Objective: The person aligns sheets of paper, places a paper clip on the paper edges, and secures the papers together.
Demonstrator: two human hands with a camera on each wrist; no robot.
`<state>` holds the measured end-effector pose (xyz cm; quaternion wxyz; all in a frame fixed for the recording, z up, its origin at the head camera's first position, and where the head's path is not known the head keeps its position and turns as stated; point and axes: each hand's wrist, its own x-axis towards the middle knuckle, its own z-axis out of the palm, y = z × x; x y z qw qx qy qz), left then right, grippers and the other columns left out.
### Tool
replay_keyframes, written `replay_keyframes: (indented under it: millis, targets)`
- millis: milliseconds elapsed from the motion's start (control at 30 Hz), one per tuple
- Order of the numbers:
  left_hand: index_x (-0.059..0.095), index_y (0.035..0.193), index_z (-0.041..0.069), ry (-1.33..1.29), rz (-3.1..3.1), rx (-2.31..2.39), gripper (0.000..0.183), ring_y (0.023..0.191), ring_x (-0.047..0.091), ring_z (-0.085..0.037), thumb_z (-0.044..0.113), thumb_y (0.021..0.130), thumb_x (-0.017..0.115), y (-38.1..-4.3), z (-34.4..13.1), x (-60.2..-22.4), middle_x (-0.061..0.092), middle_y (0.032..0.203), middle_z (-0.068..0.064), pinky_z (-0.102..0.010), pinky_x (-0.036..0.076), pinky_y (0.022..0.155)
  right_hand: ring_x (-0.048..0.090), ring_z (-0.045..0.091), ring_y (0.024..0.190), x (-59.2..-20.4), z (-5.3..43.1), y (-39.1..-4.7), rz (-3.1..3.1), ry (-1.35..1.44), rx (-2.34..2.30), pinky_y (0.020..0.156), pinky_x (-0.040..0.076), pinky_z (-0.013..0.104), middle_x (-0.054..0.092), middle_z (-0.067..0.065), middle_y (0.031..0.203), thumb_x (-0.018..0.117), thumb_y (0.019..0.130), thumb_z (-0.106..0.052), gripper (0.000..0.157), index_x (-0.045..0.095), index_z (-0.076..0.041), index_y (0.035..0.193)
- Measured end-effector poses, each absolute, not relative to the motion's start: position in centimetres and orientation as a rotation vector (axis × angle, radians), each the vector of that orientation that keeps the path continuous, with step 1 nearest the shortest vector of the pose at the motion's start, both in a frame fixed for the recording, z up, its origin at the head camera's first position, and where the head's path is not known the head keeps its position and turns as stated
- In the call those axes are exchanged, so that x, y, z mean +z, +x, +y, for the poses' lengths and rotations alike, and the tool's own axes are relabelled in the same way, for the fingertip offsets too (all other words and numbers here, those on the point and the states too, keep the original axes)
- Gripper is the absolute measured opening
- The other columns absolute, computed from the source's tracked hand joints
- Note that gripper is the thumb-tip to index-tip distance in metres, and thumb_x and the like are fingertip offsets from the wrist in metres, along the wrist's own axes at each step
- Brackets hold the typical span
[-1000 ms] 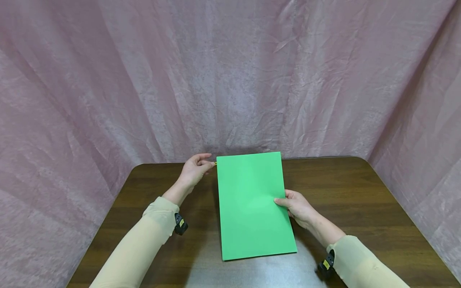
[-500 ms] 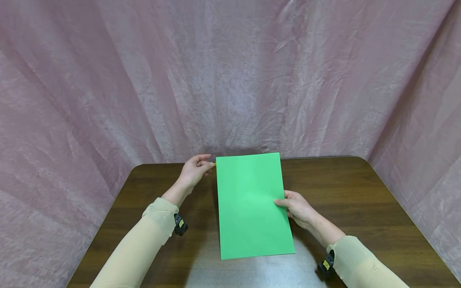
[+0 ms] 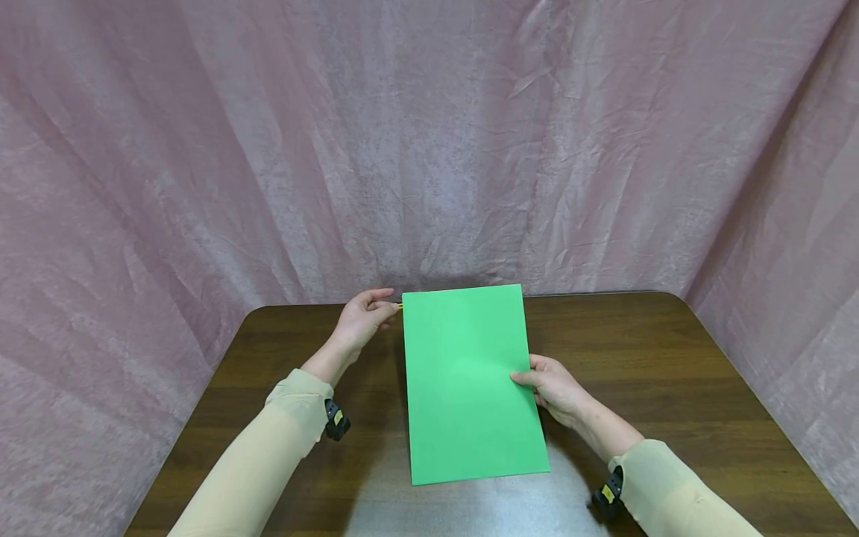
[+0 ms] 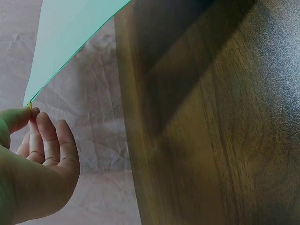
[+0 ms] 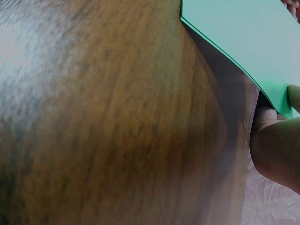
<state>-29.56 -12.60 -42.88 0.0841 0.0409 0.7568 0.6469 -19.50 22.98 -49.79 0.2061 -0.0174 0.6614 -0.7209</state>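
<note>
A stack of green paper sheets (image 3: pixel 466 403) is held up over the table, tall side toward me, its layered edge showing in the right wrist view. My left hand (image 3: pixel 359 321) is at the top left corner, where thumb and index finger pinch a thin yellow paper clip (image 4: pixel 30 105) right at the paper's tip. The other fingers of that hand are loosely bent beside it. At the right side edge my right hand (image 3: pixel 560 388) grips the green sheets, thumb on the front face and fingers behind, mostly hidden by the paper.
The dark brown wooden table (image 3: pixel 671 418) has a glossy light reflection near its front. Behind it and at both sides hangs a pink velvet curtain (image 3: pixel 429 149). A black wrist camera (image 3: pixel 337 419) sits on the left sleeve, another on the right.
The green sheets have tilted and shifted very slightly to the left since a second ago. Both hands keep nearly the same place and hold.
</note>
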Motion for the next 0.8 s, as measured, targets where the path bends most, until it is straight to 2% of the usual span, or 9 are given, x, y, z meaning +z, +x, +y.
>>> replay_keyframes:
  millis: [167,367,533,667,800]
  targets:
    - [0.05,0.149,0.007,0.112,2.235,1.917,0.052,0.12,0.059,-0.034,0.019,0.101,0.067,-29.33,-12.52,-42.73,0.066,0.124,-0.014,-0.033,0.054,0.088,0.073,0.02,0.093,-49.73,22.86,-19.44,1.855,-0.04,-2.004,0.079,0.06,0.037,0.073,0.01,0.111,0.058,0.105,-0.01,0.046,0.044,0.012,0.143]
    - [0.053,0.146,0.009,0.11,2.243,1.908,0.049,0.118,0.06,-0.031,0.018,0.101,0.068,-29.23,-12.45,-42.67,0.067,0.119,-0.01,-0.033,0.054,0.088,0.073,0.02,0.093,-49.77,22.81,-19.42,1.857,-0.041,-2.002,0.079,0.06,0.037,0.073,0.011,0.111,0.058,0.104,-0.009,0.047,0.044,0.012,0.144]
    - [0.055,0.144,0.008,0.129,2.256,1.895,0.045,0.116,0.061,-0.03,0.017,0.101,0.066,-29.18,-12.31,-42.74,0.066,0.117,-0.009,-0.037,0.053,0.091,0.073,0.02,0.092,-49.86,22.62,-19.53,1.854,-0.018,-2.019,0.078,0.06,0.036,0.073,0.011,0.11,0.06,0.103,-0.012,0.048,0.046,0.01,0.143]
    - [0.055,0.145,0.007,0.137,2.259,1.882,0.045,0.115,0.059,-0.032,0.015,0.101,0.064,-29.09,-12.18,-42.68,0.065,0.118,-0.01,-0.041,0.052,0.094,0.074,0.021,0.091,-49.82,22.4,-19.54,1.855,-0.01,-2.032,0.077,0.061,0.037,0.074,0.01,0.107,0.064,0.103,-0.017,0.049,0.049,0.009,0.141]
    - [0.055,0.145,0.007,0.123,2.266,1.88,0.045,0.113,0.058,-0.034,0.014,0.101,0.063,-29.07,-12.15,-42.63,0.065,0.117,-0.008,-0.04,0.052,0.092,0.074,0.021,0.089,-49.79,22.31,-19.4,1.858,-0.027,-2.04,0.077,0.061,0.037,0.075,0.01,0.106,0.064,0.103,-0.019,0.049,0.049,0.009,0.141]
